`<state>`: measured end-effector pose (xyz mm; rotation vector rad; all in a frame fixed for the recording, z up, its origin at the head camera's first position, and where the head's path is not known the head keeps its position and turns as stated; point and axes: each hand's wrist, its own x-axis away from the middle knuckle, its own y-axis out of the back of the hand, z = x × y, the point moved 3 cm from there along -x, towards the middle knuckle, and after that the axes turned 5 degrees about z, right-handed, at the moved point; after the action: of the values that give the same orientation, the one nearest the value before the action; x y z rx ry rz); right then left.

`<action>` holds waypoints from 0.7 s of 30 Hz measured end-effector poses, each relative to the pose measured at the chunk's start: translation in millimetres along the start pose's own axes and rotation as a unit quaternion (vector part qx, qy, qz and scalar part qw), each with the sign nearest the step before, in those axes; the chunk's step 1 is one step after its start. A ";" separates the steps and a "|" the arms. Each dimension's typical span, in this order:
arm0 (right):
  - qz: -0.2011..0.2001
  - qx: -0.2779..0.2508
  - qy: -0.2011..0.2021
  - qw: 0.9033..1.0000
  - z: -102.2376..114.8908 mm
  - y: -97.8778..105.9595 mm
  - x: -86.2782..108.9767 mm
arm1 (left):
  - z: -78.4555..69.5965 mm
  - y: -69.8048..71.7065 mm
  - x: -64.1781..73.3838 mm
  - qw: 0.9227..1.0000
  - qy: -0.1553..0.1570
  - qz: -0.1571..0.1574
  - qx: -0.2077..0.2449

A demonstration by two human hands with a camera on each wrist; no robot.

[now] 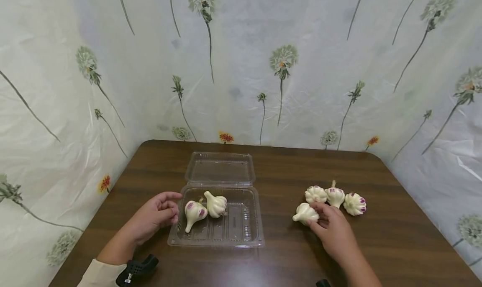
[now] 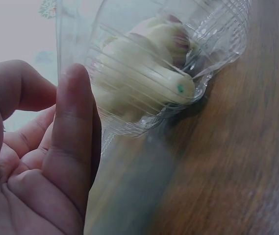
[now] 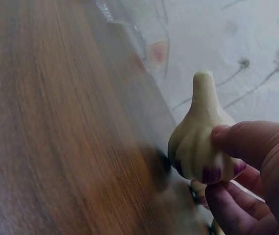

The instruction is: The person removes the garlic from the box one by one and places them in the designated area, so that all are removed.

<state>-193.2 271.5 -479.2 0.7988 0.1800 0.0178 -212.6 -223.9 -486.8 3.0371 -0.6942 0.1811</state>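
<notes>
My right hand (image 1: pixel 333 228) pinches a white garlic bulb (image 1: pixel 306 213) between thumb and fingers. In the right wrist view, that garlic bulb (image 3: pixel 203 139) has its stem pointing up and purple marks near its base. My left hand (image 1: pixel 156 216) is at the left rim of a clear plastic clamshell container (image 1: pixel 235 237), its fingers loosely bent and holding nothing. The container's lid (image 1: pixel 220 168) lies folded back. Inside its left half lie two garlic bulbs, one with purple marks (image 1: pixel 196 213) and one paler (image 1: pixel 216 205). The left wrist view shows the thumb (image 2: pixel 73 127) close to the container's wall.
Just beyond the right hand, three more garlic bulbs sit in a group: a left one (image 1: pixel 315 194), a middle one (image 1: pixel 334 196) and a right one (image 1: pixel 355 204). The dark wooden table (image 1: pixel 278 257) meets a flower-patterned sheet (image 1: pixel 233 90) at its back and sides.
</notes>
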 end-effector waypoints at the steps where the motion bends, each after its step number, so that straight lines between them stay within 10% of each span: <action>1: 0.002 0.001 -0.002 1.000 -0.2 0.4 0.1 | 0.4 -0.2 0.1 1.000 0.000 0.000 0.000; 21: -0.008 0.018 -0.035 0.999 -6.0 6.6 -0.6 | 1.8 0.5 0.1 1.000 -0.003 -0.001 -0.003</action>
<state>-194.5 280.3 -478.5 0.8319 0.1196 -0.0284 -212.5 -224.5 -488.5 3.0336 -0.6913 0.1701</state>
